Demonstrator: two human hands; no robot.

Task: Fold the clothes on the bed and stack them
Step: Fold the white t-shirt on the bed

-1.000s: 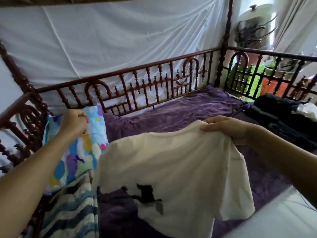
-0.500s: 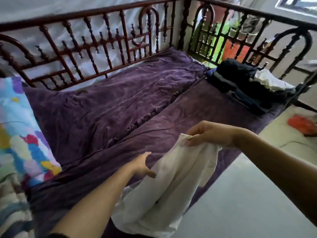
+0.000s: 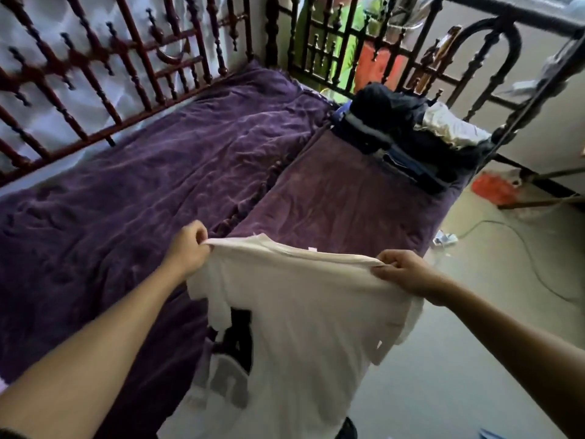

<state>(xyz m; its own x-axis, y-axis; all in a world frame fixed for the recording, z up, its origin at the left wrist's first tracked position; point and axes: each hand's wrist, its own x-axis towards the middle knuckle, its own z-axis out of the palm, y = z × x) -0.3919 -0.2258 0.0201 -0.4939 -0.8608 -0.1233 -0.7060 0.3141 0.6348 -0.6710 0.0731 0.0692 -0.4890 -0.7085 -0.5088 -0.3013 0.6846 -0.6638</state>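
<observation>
Left hand (image 3: 189, 248) and right hand (image 3: 403, 272) pinch the white T-shirt (image 3: 304, 318) by its top edge, spread for folding. Next, probably: lay it flat on the bed (image 3: 158, 172).

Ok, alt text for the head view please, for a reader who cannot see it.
Both hands hold a white T-shirt with a black print up by its top edge, the left hand and the right hand each gripping one end, over the near edge of a purple-covered bed. A pile of dark clothes lies at the bed's far end.
</observation>
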